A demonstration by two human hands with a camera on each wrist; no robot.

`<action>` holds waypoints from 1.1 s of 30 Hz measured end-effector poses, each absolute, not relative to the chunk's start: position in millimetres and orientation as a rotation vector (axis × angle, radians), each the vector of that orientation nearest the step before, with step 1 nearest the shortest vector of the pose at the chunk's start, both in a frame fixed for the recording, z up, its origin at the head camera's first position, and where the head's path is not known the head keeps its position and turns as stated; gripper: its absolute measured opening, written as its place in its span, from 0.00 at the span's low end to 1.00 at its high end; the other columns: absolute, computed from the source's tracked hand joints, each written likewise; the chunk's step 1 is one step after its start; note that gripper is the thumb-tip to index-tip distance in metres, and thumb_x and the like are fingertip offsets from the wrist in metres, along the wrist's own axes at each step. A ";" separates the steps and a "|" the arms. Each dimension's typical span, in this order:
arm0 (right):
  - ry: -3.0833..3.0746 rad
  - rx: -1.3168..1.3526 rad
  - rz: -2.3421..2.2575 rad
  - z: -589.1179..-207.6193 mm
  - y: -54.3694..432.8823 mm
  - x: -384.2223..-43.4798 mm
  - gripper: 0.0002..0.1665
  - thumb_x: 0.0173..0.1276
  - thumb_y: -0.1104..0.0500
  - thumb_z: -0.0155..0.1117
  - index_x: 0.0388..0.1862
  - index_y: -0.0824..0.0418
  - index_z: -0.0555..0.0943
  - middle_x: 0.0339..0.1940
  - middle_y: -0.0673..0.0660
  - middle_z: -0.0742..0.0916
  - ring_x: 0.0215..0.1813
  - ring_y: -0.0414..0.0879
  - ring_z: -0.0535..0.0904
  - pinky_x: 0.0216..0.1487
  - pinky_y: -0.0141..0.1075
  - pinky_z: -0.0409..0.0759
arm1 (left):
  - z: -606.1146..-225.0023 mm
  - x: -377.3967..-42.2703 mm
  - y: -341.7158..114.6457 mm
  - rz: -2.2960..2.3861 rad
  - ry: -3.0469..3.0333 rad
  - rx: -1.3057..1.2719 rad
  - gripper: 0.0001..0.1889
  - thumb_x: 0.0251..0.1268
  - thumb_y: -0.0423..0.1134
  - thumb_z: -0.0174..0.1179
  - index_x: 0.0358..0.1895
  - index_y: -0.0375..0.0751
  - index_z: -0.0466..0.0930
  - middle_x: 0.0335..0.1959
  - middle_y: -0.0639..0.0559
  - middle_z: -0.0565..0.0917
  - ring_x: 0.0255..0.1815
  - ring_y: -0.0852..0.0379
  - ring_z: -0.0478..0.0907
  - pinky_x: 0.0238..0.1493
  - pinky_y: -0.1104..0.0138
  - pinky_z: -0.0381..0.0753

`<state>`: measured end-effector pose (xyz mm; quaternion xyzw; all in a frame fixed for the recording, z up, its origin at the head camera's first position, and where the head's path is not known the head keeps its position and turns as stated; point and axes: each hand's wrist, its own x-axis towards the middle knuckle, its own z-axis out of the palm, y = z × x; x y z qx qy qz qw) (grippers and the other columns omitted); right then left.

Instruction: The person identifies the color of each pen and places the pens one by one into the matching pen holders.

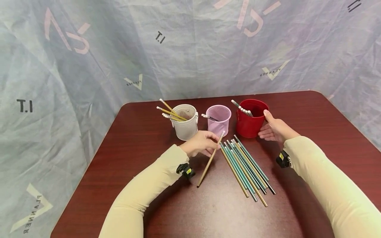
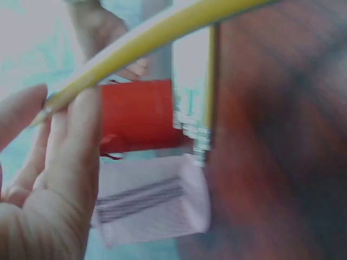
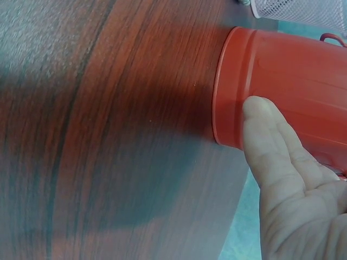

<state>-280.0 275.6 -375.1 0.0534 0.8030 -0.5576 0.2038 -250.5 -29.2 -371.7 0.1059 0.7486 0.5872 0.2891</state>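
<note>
My left hand (image 1: 201, 143) pinches a yellow pencil (image 1: 207, 167) near its eraser end, its other end slanting down toward me over the table. Behind that hand stands a pink mesh cup (image 1: 218, 127) with a few dark pencils in it. With fingers extended, my right hand (image 1: 275, 129) touches the side of a red bucket (image 1: 247, 127), the thumb up by its rim. In the right wrist view the fingertips (image 3: 257, 108) lie against the bucket's lower wall. Several pencils with white erasers lean inside the bucket.
Loose green, dark and yellow pencils (image 1: 242, 168) lie side by side on the dark red table (image 1: 134, 132), between my arms. A white bucket (image 1: 186, 129) with several yellow pencils stands left of the mesh cup. A printed grey cloth (image 1: 190, 66) hangs behind the table.
</note>
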 end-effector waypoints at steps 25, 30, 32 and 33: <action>2.258 0.133 -1.541 -374.2 275.7 -278.8 0.55 0.72 0.31 0.26 0.63 0.85 0.58 0.47 0.69 0.82 0.41 0.49 0.84 0.54 0.44 0.79 | -230.9 -282.7 -110.7 2.557 2.182 0.164 0.11 0.56 0.19 0.61 0.39 0.34 0.77 0.29 0.49 0.82 0.27 0.58 0.82 0.31 0.69 0.84; 2.257 0.138 -1.533 -374.6 275.0 -278.4 0.55 0.72 0.31 0.26 0.63 0.84 0.58 0.49 0.70 0.81 0.42 0.50 0.84 0.54 0.44 0.79 | -239.2 -294.1 -119.6 2.520 2.319 0.097 0.08 0.57 0.22 0.63 0.33 0.37 0.76 0.27 0.53 0.83 0.31 0.61 0.81 0.37 0.72 0.82; 2.254 0.138 -1.537 -375.0 275.1 -278.4 0.55 0.72 0.30 0.26 0.62 0.85 0.58 0.47 0.69 0.82 0.42 0.50 0.84 0.54 0.44 0.79 | -245.6 -298.5 -121.4 2.486 2.392 0.081 0.08 0.56 0.23 0.64 0.31 0.39 0.75 0.26 0.53 0.83 0.30 0.62 0.81 0.36 0.73 0.81; 2.253 0.138 -1.538 -375.2 275.2 -278.5 0.55 0.72 0.31 0.26 0.62 0.85 0.59 0.47 0.69 0.82 0.41 0.49 0.84 0.54 0.44 0.79 | -248.2 -300.8 -122.1 2.477 2.414 0.074 0.08 0.56 0.23 0.64 0.30 0.39 0.75 0.26 0.54 0.83 0.29 0.63 0.80 0.36 0.73 0.81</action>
